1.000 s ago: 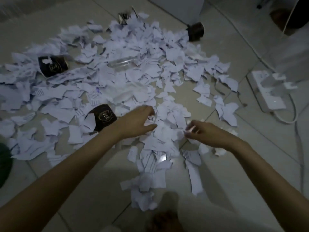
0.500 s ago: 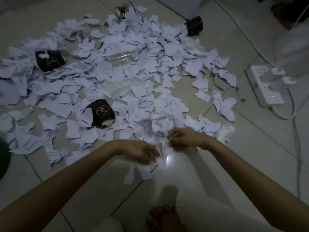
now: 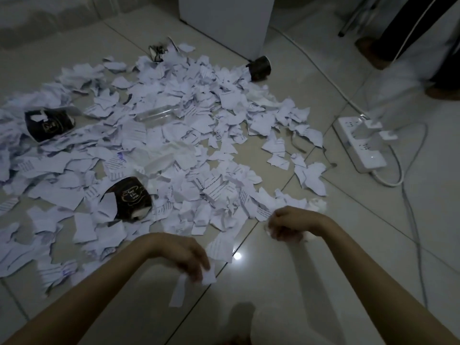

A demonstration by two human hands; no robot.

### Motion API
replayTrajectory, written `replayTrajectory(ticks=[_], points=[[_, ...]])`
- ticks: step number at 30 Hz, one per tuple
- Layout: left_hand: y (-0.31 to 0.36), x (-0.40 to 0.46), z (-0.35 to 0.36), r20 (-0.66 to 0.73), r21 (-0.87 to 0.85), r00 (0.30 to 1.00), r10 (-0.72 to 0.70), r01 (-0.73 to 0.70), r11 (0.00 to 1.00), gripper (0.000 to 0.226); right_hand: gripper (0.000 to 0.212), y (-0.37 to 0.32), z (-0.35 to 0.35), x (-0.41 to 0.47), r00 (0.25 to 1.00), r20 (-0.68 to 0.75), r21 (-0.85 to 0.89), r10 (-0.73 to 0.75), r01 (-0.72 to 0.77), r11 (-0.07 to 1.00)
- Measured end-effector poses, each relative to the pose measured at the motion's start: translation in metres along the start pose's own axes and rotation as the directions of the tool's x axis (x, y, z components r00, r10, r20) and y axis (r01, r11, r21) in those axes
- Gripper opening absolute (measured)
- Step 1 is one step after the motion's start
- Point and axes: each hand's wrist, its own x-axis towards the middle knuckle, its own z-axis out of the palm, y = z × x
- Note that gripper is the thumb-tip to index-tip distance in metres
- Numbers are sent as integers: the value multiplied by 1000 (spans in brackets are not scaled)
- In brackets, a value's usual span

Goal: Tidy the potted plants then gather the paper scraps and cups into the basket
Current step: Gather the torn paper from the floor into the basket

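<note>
A: Left hand (image 3: 184,255), holding what?
B: Pinching a few scraps (image 3: 179,292), fingers curled down, strips dangling below. To the right of the near cup (image 3: 129,197), closer to camera.

A: Right hand (image 3: 291,222)?
B: Closed round a small white wad (image 3: 272,232), probably bunched scraps. Blurry, can't count pieces. Far right of near cup, at the pile's edge.

A: Why held like that?
B: Likely raking the pile's edge together into handfuls for the basket. Judgement only.

A: Basket?
B: Not in view. No plants in view either.

A: Rest of the scraps?
B: Spread over the floor (image 3: 286,282) all round near cup, mostly behind it and to both sides. Right up against the right hand's fingers, just past the left hand.

A: Cups?
B: Near cup on its side, half buried. Left cup (image 3: 48,124) behind and left of near cup, also tipped over. Far cup (image 3: 260,68) well behind and right of near cup, at the pile's far rim. None touched.

A: Anything else?
B: Clear bottle (image 3: 156,115) behind near cup, among scraps. Power strip (image 3: 361,145) far right of near cup, off the pile, cables attached.

A: Progress?
B: Early, by the look of it. Nearly all scraps and every visible cup on the floor.
</note>
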Motion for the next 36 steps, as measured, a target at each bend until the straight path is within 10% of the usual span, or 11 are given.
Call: replayTrajectory(ticks=[4,10,15,17,20,23,28,36], points=[[0,-10,-16,-241,-158,966,97,-138,978,19,15,-4,-10,-9,978,-172,139,-122,146,979],[2,-8,-4,194,11,970,-147,147,989,33,18,2,-18,-5,944,-322,57,-72,95,994],[0,-6,-15,-238,-91,968,74,-98,991,23,11,-17,8,22,918,-355,101,-178,227,969],[1,-9,-24,-508,-128,847,159,-257,958,21,8,-22,19,31,785,-575,56,-232,321,946],[6,-5,-27,-903,-66,410,130,-432,900,29,35,-27,33,44,553,-802,-82,-226,272,959],[6,13,-27,-1000,7,6,10,-375,927,15,73,-39,41,56,617,-752,-48,-233,302,952],[10,43,-28,-966,-251,170,-194,-443,861,41,111,-72,67,83,753,-474,-305,-456,346,888],[7,56,-29,-947,-301,119,-300,-659,690,37,88,-84,95,108,735,-391,-609,-554,245,754]])
